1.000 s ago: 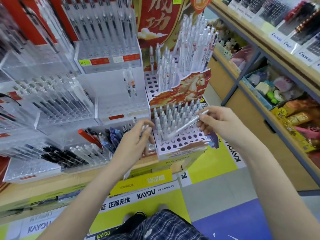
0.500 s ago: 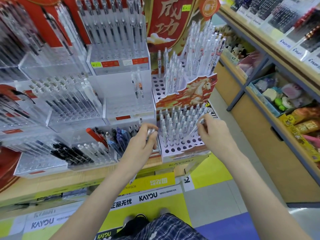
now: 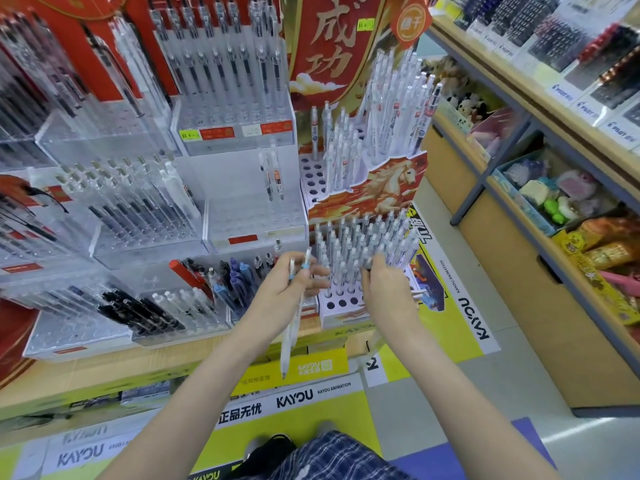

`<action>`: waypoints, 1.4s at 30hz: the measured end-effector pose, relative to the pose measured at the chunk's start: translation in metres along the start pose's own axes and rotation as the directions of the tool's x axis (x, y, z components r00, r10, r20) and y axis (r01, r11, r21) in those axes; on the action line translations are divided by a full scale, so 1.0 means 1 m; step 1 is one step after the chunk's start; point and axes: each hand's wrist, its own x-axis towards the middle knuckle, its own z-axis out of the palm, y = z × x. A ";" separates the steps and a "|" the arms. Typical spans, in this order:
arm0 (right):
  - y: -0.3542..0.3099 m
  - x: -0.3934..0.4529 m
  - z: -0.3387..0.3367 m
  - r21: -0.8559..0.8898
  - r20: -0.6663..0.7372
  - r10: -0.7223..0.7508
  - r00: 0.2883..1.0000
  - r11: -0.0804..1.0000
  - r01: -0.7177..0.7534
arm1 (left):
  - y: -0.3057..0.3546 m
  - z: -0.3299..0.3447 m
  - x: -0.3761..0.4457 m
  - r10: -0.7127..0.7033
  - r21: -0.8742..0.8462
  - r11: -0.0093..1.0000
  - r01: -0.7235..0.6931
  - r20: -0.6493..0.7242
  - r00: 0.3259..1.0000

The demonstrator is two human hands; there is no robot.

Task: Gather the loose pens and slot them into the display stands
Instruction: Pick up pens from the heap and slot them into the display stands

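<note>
Loose white pens [image 3: 290,320] hang tips-down in the left hand [image 3: 287,296], its grip closed around them. The right hand [image 3: 388,289] reaches among the stand [image 3: 341,303] pens; its grip state is hidden. Best to seat each pen upright in an empty front hole.

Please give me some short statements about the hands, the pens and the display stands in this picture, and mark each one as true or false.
1. The left hand holds loose pens whose tips point down. True.
2. The right hand is at the lower tier of the white holed stand. True.
3. Every hole in the front row of that stand is filled. False: several front holes are empty.
4. The horse picture is on the clear acrylic stand at the left. False: it is on the white stand, above the lower tier.
5. Both hands are empty. False: the left hand holds pens.
</note>
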 end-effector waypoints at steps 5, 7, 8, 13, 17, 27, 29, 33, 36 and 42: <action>0.005 -0.003 -0.011 0.133 0.014 0.019 1.000 0.991 -0.021 | 0.001 0.002 0.000 -0.080 -0.242 0.965 0.096 0.076 0.994; 0.010 -0.009 -0.028 0.293 -0.054 0.049 0.997 0.956 -0.031 | 0.004 0.002 0.001 -0.087 -0.298 0.949 0.106 0.074 0.993; 0.011 -0.012 -0.038 0.375 -0.070 0.047 0.996 0.927 -0.018 | 0.006 0.002 0.003 -0.089 -0.320 0.942 0.105 0.066 0.994; -0.010 -0.027 -0.054 0.669 0.156 -0.221 0.963 0.741 0.062 | 0.013 0.017 0.006 -0.048 -0.240 0.968 0.067 0.084 0.995; -0.006 -0.026 -0.051 0.626 0.137 -0.203 0.970 0.776 0.074 | 0.013 0.027 0.004 0.115 0.229 0.965 -0.125 0.057 0.992; 0.037 -0.021 -0.084 0.861 0.094 0.208 0.974 0.475 -0.184 | -0.005 0.015 0.007 0.276 0.731 0.662 -0.165 -0.033 0.961; 0.036 -0.019 -0.084 0.880 0.069 0.219 0.973 0.447 -0.163 | -0.007 0.014 0.009 0.273 0.737 0.658 -0.156 -0.041 0.961; 0.039 -0.018 -0.082 0.789 -0.090 0.200 0.976 0.612 -0.053 | -0.007 0.014 0.011 0.278 0.707 0.692 -0.146 -0.075 0.957; 0.043 -0.016 -0.072 0.630 -0.247 0.159 0.956 0.776 0.034 | -0.007 0.014 0.014 0.272 0.693 0.710 -0.126 -0.104 0.957; 0.044 -0.014 -0.042 0.545 -0.312 0.084 0.946 0.832 0.106 | -0.007 0.015 0.017 0.286 0.681 0.721 -0.132 -0.118 0.951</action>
